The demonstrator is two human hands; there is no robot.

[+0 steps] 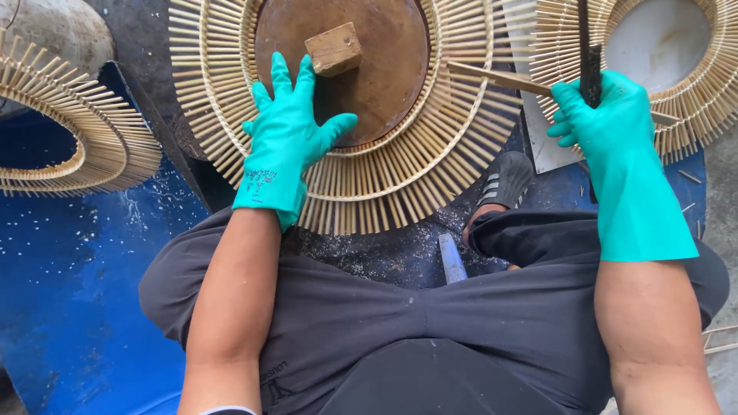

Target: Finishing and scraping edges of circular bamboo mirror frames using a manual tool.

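Seemingly, left hand (288,131) flat on bamboo ring (369,180).

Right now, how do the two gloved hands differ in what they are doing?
The left hand lies flat and open, fingers spread, pressing on the round bamboo-stick ring; the right hand is closed in a fist around a dark narrow tool. The left hand rests on the ring's inner edge beside the brown disc; the right hand is at the ring's outer edge. Both wear the same teal rubber gloves.
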